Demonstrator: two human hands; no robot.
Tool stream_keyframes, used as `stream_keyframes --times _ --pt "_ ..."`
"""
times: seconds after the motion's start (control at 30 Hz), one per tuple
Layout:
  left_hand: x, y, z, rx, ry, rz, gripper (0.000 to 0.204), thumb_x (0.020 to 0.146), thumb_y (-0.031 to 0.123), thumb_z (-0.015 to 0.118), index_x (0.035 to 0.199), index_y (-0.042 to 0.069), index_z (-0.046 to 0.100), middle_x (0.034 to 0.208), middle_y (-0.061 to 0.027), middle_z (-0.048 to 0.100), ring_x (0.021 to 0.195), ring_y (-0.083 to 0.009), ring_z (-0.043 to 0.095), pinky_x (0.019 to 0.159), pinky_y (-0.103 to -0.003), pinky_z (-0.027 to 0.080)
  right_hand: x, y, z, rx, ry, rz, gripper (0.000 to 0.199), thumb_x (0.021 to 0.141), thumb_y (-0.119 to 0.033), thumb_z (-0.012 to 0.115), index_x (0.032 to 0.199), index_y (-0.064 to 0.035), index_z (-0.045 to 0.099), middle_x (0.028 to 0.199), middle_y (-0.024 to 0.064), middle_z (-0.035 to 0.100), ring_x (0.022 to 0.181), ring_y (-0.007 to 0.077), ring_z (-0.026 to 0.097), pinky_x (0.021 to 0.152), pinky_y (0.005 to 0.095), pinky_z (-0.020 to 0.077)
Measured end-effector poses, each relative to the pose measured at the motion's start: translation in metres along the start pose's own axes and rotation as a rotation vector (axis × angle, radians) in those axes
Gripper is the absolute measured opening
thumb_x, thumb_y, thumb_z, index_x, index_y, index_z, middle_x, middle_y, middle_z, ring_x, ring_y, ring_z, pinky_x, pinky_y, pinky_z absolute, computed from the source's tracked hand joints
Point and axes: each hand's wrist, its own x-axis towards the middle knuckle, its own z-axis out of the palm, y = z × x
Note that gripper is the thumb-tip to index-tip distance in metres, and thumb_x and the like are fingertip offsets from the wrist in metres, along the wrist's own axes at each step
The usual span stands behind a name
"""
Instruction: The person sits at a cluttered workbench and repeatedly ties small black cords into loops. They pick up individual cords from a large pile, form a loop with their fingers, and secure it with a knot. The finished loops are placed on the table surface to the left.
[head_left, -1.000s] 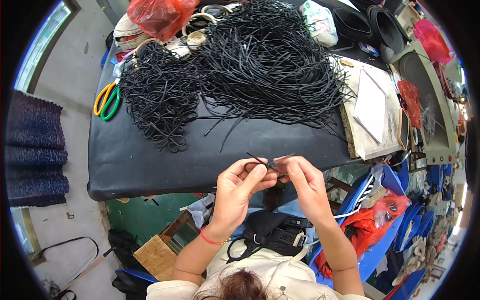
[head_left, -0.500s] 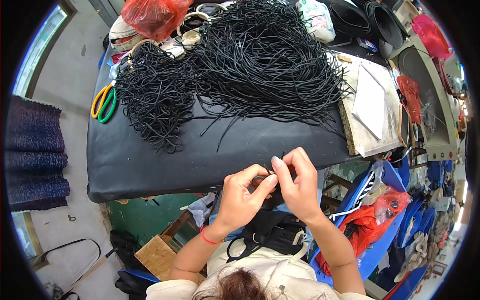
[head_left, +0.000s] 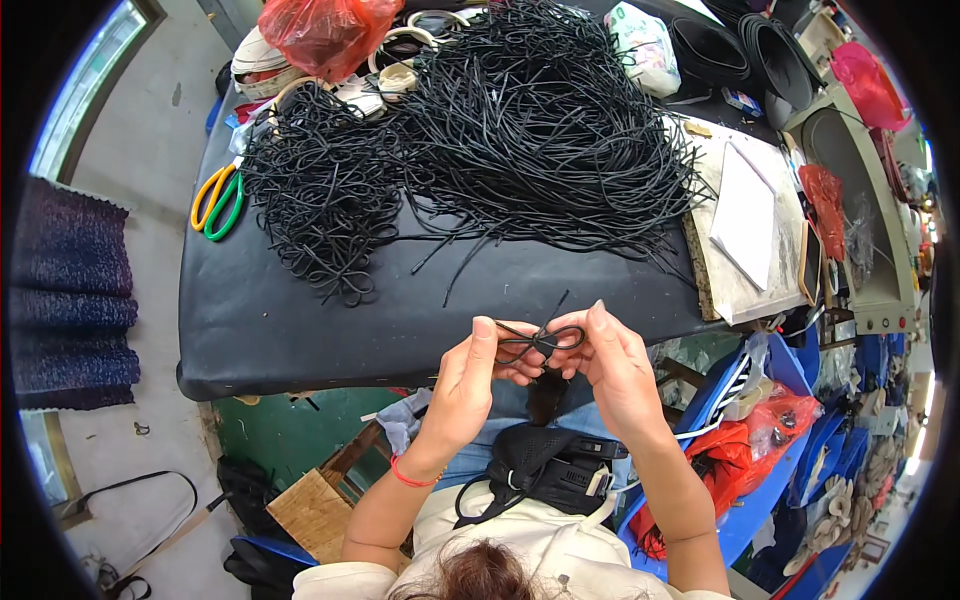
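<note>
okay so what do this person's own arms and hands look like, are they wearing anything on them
Both hands are bare, with no gloves: the left hand and the right hand. A thin red band circles the left wrist. I can see no ring or watch. The forearms are uncovered; pale cream short sleeves show only at the picture's lower edge, near the shoulders.

both forearms rise from the lower edge, bent toward each other. left hand (head_left: 468,372) and right hand (head_left: 612,362) meet at the fingertips — fingers pinched, thumbs facing inward, wrists slightly cocked.
</note>
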Motion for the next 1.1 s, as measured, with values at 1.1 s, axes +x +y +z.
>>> stream_keyframes --times 1.1 --pt "0.001 0.045 -0.018 0.77 0.033 0.387 0.013 0.079 0.003 0.062 0.091 -0.001 0.067 0.081 -0.0085 0.066 0.071 -0.0123 0.061 0.065 -0.024 0.047 0.036 -0.01 -0.01 -1.18 -0.072 -1.056 0.019 0.071 -0.004 0.066 0.089 -0.0089 0.061 0.077 0.0017 0.052 0.072 0.0192 0.05 0.073 0.0337 0.0351"
